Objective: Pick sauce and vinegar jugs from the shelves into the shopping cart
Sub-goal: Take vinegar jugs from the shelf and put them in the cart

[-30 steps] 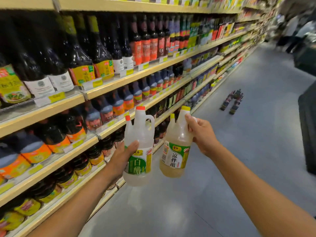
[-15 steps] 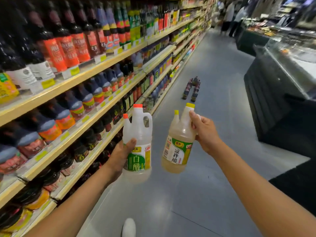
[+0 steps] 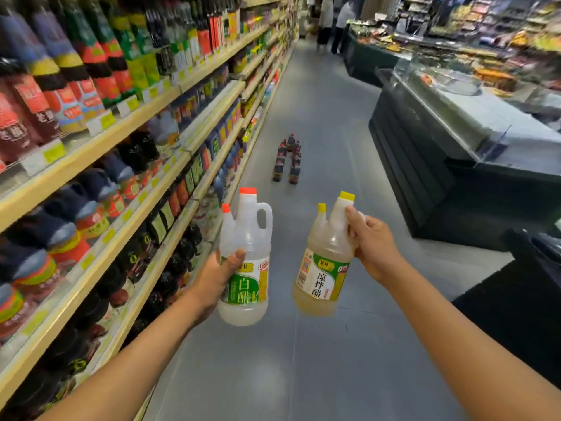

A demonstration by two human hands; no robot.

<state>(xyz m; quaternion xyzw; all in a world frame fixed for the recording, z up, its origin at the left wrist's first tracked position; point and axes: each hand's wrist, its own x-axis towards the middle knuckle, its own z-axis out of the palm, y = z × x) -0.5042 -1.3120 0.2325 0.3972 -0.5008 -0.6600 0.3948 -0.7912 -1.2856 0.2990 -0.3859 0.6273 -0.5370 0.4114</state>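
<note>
My left hand [image 3: 214,279] grips the body of a clear white-vinegar jug [image 3: 247,247] with red caps and a green label. My right hand [image 3: 372,247] holds a yellowish vinegar jug [image 3: 323,268] by its handle near the yellow caps; it hangs slightly tilted. Both jugs are held over the aisle floor, side by side and apart. The shelves [image 3: 127,123] of sauce and vinegar bottles run along my left. No shopping cart is clearly visible; a dark object [image 3: 534,247] sits at the right edge.
Two short rows of dark bottles [image 3: 287,161] stand on the grey floor ahead. A dark glass-topped display counter [image 3: 455,153] lines the right side. Two people [image 3: 332,22] stand far down the aisle.
The view has swung right, away from the shelves toward the aisle and counter. Both hands still carry their jugs, now a little farther apart.
</note>
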